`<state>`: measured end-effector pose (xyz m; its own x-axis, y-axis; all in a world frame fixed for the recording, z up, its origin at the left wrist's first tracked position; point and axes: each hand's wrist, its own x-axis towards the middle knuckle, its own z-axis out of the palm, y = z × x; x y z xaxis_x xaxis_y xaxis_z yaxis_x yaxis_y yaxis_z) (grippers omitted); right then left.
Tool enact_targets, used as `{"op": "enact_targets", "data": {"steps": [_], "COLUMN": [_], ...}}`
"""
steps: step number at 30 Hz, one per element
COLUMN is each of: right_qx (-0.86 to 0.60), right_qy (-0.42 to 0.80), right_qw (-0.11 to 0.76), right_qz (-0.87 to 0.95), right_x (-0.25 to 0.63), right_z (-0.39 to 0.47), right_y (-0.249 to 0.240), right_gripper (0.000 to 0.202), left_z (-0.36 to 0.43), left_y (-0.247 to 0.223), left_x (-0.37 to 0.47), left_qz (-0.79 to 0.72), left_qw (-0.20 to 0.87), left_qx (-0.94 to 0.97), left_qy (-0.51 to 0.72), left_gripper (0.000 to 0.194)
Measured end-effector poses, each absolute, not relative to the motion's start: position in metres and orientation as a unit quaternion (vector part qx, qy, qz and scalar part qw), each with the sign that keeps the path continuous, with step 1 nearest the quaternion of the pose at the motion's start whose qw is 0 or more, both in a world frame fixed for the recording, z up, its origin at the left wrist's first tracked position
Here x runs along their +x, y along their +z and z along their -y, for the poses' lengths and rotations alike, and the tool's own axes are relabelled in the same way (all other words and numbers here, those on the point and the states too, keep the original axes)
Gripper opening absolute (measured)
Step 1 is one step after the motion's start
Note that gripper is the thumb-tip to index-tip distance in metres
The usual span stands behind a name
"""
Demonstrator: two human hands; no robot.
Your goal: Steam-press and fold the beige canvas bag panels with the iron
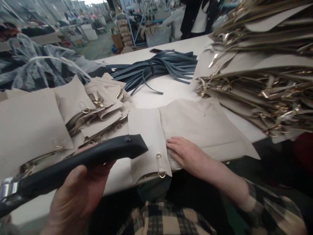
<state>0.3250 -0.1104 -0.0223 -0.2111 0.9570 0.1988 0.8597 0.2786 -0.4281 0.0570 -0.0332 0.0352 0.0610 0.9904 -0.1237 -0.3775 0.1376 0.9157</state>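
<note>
My left hand point(75, 192) grips a dark navy leather handle strap point(80, 160) with a silver metal fitting at its left end, held above the table's near edge. My right hand point(187, 153) lies flat, fingers apart, on a beige leather bag panel point(200, 127) in front of me. The panel's folded side flap point(149, 137) carries a small gold ring tab point(161, 168) at the near edge. The white table point(166, 88) shows beyond the panel.
A tall stack of beige panels with gold hardware point(264, 71) fills the right. More beige pieces point(80, 107) pile at the left. A bundle of dark blue straps point(158, 67) lies mid-table. A person in dark clothes point(198, 16) stands behind the far edge.
</note>
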Motion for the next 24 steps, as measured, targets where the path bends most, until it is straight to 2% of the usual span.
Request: {"op": "enact_targets", "data": {"steps": [6, 13, 18, 21, 24], "right_qx": [-0.603, -0.620, -0.568, -0.586, -0.599], "right_qy": [0.092, 0.133, 0.222, 0.199, 0.161], "right_qw": [0.267, 0.219, 0.207, 0.200, 0.199], "right_qz": [0.746, 0.742, 0.765, 0.760, 0.759], "right_x": [0.302, 0.305, 0.320, 0.320, 0.313], "right_z": [0.144, 0.127, 0.117, 0.116, 0.116], "right_y": [-0.039, -0.030, -0.019, -0.020, -0.025], "right_gripper": [0.034, 0.034, 0.019, 0.019, 0.030], "left_z": [0.060, 0.067, 0.071, 0.071, 0.072], "left_y": [0.026, 0.033, 0.046, 0.050, 0.052], "left_x": [0.049, 0.049, 0.050, 0.051, 0.053], "left_qz": [-0.427, -0.393, -0.406, -0.412, -0.417], "left_qw": [0.653, 0.667, 0.654, 0.643, 0.640], "left_qx": [0.369, 0.434, 0.455, 0.460, 0.463], "left_qy": [0.505, 0.460, 0.448, 0.452, 0.450], "left_gripper": [0.045, 0.040, 0.040, 0.039, 0.040]}}
